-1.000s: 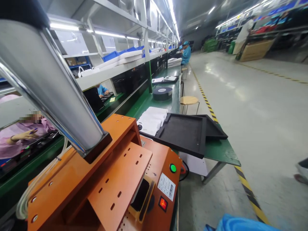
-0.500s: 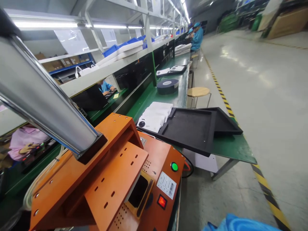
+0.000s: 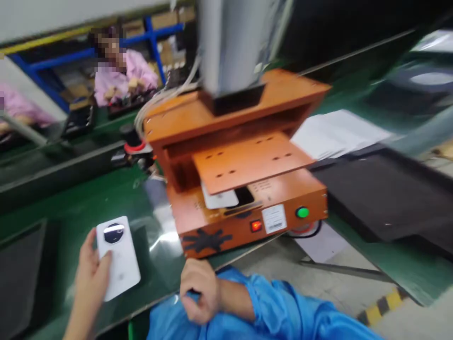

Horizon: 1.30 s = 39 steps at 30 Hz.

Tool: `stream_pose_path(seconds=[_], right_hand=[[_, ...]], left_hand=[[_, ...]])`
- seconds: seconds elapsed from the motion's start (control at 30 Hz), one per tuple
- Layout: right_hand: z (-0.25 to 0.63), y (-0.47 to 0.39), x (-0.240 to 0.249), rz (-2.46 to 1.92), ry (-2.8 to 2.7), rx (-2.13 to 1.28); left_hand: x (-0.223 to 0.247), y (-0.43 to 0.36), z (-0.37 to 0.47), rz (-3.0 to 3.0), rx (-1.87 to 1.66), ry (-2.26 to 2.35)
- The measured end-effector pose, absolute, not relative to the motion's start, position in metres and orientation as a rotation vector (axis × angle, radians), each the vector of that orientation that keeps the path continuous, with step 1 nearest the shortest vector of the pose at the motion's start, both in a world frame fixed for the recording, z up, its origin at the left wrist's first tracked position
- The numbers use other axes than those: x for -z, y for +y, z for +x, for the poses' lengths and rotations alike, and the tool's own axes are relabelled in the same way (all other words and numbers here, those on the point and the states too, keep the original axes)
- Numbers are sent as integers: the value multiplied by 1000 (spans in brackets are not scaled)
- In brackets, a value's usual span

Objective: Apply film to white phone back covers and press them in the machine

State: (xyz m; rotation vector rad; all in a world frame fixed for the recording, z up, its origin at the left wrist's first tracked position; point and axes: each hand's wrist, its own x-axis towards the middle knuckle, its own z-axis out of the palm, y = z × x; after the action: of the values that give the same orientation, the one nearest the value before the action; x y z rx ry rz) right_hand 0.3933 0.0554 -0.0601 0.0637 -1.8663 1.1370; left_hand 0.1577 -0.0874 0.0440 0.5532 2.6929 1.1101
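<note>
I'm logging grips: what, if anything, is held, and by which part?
The left hand holds a white phone back cover by its left long edge; nothing shows in the curled right hand.

READABLE TEXT: none | white label (image 3: 274, 219), front of orange press (image 3: 244, 165): print too blurred to read

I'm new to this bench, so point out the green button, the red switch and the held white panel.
Green button (image 3: 302, 212): head view, middle of its face.
Red switch (image 3: 256, 226): head view, middle of its front.
Held white panel (image 3: 122, 264): head view, middle of its white surface.
</note>
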Motion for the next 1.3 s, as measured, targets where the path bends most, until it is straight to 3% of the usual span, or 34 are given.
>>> stream_pose_path(seconds=[0.1,0.27,0.5,0.77,1.3], right_hand=[[396,48,61,156,-1713,-1124],[408,53,19,133,-1970,-1268],[366,53,-22,-139,-2221,-1537],[279,54,-8,-433,-2565,-1491],[277,52,7,-375,-2669,-1409]], left_hand=[[-21,-115,221,434,-1165,2607],[-14,-126,258,643,-838,2636],[23,-157,278,1162,-760,3134],[60,-158,302,1492,-742,3069],[107,-162,310,1333,-645,3225]])
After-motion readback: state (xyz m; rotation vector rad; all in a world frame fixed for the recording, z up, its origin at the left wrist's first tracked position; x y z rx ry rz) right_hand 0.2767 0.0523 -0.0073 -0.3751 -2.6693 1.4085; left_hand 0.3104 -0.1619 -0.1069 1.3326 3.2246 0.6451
